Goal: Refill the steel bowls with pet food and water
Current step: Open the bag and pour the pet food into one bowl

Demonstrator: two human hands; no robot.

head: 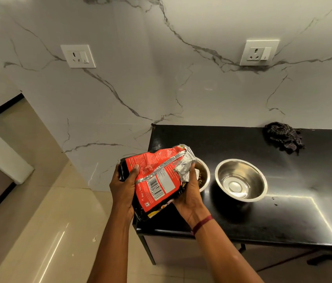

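Observation:
A red and black pet food bag [157, 180] is tilted over the left steel bowl [203, 175], its silver opening pointing toward the bowl. Brown kibble lies inside that bowl, which the bag and my right hand partly hide. My left hand [123, 189] grips the bag's lower end. My right hand [190, 193] holds the bag near its torn silver top. A second steel bowl [241, 180] stands to the right on the black counter [295, 201] and holds no food.
A dark checked cloth [283, 137] lies crumpled at the counter's back against the marble wall. Two white wall sockets [78, 56] [259, 52] sit above. Beige floor tiles [48, 221] spread to the left, past the counter's left edge.

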